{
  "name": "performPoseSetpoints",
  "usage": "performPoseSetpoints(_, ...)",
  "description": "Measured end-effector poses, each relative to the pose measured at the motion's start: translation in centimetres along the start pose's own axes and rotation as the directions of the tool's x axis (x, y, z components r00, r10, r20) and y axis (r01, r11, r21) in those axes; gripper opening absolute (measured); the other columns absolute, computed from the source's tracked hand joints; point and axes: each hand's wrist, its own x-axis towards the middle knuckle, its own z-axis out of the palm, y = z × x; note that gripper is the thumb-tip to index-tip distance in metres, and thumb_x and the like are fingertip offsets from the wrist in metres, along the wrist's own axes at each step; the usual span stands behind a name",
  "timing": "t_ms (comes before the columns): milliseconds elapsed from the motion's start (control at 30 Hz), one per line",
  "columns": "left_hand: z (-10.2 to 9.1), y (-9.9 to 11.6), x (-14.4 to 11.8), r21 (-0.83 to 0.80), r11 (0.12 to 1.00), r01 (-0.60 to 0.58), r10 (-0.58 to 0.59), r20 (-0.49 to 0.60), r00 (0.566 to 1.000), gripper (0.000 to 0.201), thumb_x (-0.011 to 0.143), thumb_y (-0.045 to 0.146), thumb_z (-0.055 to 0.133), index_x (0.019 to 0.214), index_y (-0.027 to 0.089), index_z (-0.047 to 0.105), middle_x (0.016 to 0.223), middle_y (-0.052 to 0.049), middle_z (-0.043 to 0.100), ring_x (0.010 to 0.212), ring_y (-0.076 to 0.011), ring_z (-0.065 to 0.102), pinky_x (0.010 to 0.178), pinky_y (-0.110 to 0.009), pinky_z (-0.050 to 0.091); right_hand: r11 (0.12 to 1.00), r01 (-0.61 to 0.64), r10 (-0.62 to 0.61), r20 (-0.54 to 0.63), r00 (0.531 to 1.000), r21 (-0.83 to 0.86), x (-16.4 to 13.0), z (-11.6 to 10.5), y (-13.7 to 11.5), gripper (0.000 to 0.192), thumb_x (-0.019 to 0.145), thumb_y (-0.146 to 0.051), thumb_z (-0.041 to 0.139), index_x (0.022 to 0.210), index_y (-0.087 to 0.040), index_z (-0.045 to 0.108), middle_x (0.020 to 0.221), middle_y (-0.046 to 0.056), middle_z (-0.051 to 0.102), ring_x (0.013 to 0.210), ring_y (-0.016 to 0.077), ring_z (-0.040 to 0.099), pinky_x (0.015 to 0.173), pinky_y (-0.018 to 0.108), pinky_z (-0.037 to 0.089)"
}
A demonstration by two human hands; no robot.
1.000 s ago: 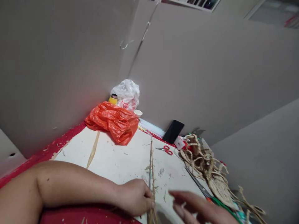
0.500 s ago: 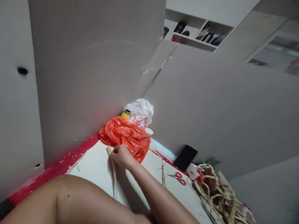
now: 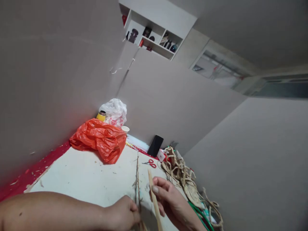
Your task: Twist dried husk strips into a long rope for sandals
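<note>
Pale flat strip [image 3: 154, 200] pinched upright in right hand [image 3: 168, 200], long axis toward worktop's far edge. Just left, frayed fibre stalk [image 3: 137, 179] lying parallel, near end gripped by closed left hand [image 3: 124, 215].

Red printing is present on the white plastic bag [image 3: 115, 111] standing against the wall behind the orange bag [image 3: 99, 140], but the characters are too blurred to be read. The yellow container [image 3: 101, 115] beside it and the small items on the wall shelf [image 3: 154, 35] show no legible label, brand or number. No readable text, sign or figure is found elsewhere on the surface [image 3: 79, 176].
</note>
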Motion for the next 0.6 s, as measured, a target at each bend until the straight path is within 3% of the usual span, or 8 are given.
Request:
performPoseSetpoints(100, 0.2, 1.6, -1.3, -0.019, 0.995, 0.098, -0.098, -0.022, 0.995, 0.035, 0.063, 0.047, 0.061, 0.049, 0.018, 0.047, 0.037, 0.008, 0.033, 0.039, -0.0063, 0.023, 0.042, -0.022, 0.016, 1.000, -0.009, 0.008, -0.009, 1.000, -0.023, -2.9, -1.4, 2.5, 0.029, 0.071, -0.035, 0.073, 0.072, -0.015, 0.052, 0.044, -0.005, 0.052, 0.031, 0.0030, 0.042, 0.034, 0.013, 0.027)
performPoseSetpoints(267, 1.4, 2.8, -2.5, -0.053, 0.997, 0.052, -0.054, -0.036, 0.998, 0.048, 0.067, 0.060, 0.055, 0.046, 0.017, 0.048, 0.030, 0.008, 0.029, 0.033, -0.0050, 0.016, 0.041, -0.024, 0.009, 0.999, 0.031, -0.028, 0.070, 0.997, -0.041, -4.9, -1.8, 4.1, 0.025, 0.072, -0.031, 0.070, 0.078, -0.014, 0.053, 0.051, -0.005, 0.055, 0.036, 0.0035, 0.044, 0.037, 0.014, 0.031)
performPoseSetpoints(433, 3.7, 2.4, -2.5, -0.125, 0.992, -0.011, -0.003, -0.108, 0.994, 0.049, 0.065, 0.061, 0.058, 0.049, 0.015, 0.053, 0.040, 0.001, 0.048, 0.039, -0.0072, 0.033, 0.045, -0.022, 0.022, 0.999, 0.005, -0.011, 0.134, 0.991, 0.045, -4.6, -1.4, 5.5, 0.026, 0.068, -0.023, 0.065, 0.086, -0.018, 0.047, 0.055, -0.006, 0.057, 0.035, 0.0063, 0.048, 0.034, 0.014, 0.033)
performPoseSetpoints(600, 4.9, 2.5, -2.6, -0.183, 0.983, -0.022, -0.002, -0.132, 0.991, 0.044, 0.068, 0.058, 0.057, 0.059, 0.015, 0.055, 0.043, 0.001, 0.051, 0.042, -0.0102, 0.042, 0.048, -0.023, 0.030, 0.999, 0.044, -0.042, 0.099, 0.994, -0.015, -4.1, -1.1, 7.2, 0.023, 0.068, -0.023, 0.060, 0.083, -0.021, 0.043, 0.045, -0.011, 0.050, 0.030, 0.0069, 0.044, 0.031, 0.014, 0.030)
